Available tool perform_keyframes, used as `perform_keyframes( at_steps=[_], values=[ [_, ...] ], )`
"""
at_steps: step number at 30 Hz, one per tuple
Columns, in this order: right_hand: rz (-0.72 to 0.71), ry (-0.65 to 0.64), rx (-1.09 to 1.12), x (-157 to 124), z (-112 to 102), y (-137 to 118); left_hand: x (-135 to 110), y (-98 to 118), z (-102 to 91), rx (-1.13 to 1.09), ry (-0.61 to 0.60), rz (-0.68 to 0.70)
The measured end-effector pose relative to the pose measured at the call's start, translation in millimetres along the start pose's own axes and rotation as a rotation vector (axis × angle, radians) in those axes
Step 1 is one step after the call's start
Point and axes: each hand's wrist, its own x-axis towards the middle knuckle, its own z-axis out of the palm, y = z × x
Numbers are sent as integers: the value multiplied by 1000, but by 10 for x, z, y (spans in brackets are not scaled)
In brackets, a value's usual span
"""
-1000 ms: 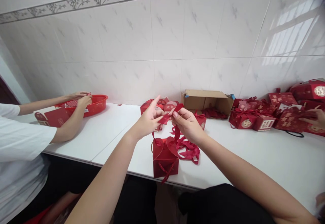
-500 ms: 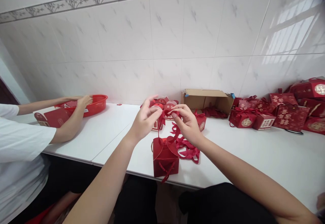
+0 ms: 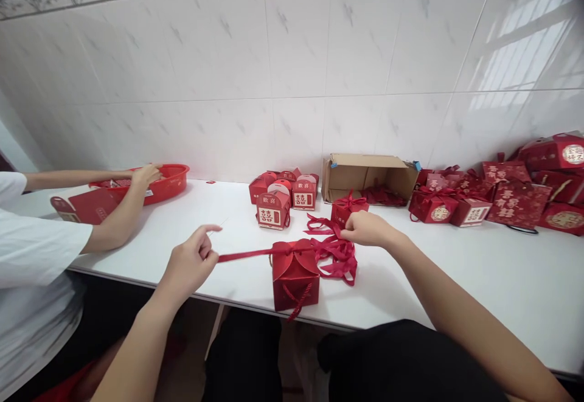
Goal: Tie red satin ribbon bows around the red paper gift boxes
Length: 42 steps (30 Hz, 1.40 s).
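A red gift box (image 3: 295, 277) with a twisted cord handle stands near the table's front edge. Across its top runs a red ribbon (image 3: 246, 255), pulled taut and crossing at the middle of the lid. My left hand (image 3: 189, 262) is closed on one end of it, out to the left of the box. To the right, my right hand (image 3: 365, 230) is closed on the other end, its fingertips partly hidden. Loose red ribbons (image 3: 340, 265) lie in a heap beside the box, below my right hand.
Small red boxes (image 3: 272, 210) stand at the back, near an open cardboard box (image 3: 374, 162) on its side. More red boxes (image 3: 511, 204) are piled at the right. On the left, a co-worker's hand (image 3: 146, 174) is at a red basin (image 3: 176, 190).
My hands have moved apart and down from above the box, drawing the ribbon tight across its top. The view has shifted slightly.
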Motion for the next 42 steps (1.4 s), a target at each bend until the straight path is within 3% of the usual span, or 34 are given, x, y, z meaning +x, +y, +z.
perform_keyframes(
  at_steps=[3, 5, 8, 13, 16, 20, 26, 32, 37, 42],
  values=[
    [80, -171, -307, -49, -127, 70, -35, -212, 93, 24, -270, -11],
    [29, -130, -359, -45, -160, 54, -26, -166, 163, 8, -298, 38],
    [-152, 63, -292, 49, -79, -60, 12, 120, 240, -99, -242, 58],
    [-422, 23, -133, 300, 349, -333, 30, 639, 311, -396, -474, 10],
    [-425, 138, 28, 346, 594, -447, -35, 768, 389, -463, -542, -38],
    [-316, 296, 162, 240, 717, -487, -168, 780, 522, -504, -476, -102],
    [-176, 143, 165, 1, 568, -439, -283, 734, 661, -636, -400, -168],
    [-309, -95, 89, -192, 426, -488, -344, 758, 717, -660, -332, -214],
    [-390, -144, 38, -213, 439, -521, -363, 747, 729, -685, -324, -235],
    [-394, -115, 30, -188, 494, -514, -371, 709, 764, -710, -317, -229]
  ],
)
